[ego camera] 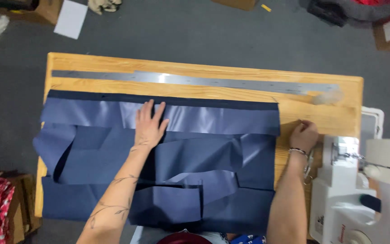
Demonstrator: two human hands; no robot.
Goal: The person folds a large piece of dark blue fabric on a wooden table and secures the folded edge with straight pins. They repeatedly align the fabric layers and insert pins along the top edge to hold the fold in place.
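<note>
Blue fabric [195, 122]: L hand [149, 126] flat.

Overall light: I see even, moderate indoor light from above, with no hard-edged shadows.
Glare: I get the brightest reflection on the metal ruler [195, 81], a white hot spot near its middle; the glossy blue fabric [159, 162] shows pale sheen bands along its top strip.
Shadows: I find soft dark pockets under the fabric's folds and beneath my left hand [149, 124] and forearm.
Dim zones: the grey floor [181, 31] reads flat and murky.
Blur: my right hand [303, 134] looks slightly smeared; a pale blurred patch sits at the ruler's right end.
Overexposure: the white sewing machine [357, 190] nearly washes out.
Edges: I see mild softness in the corners.
</note>
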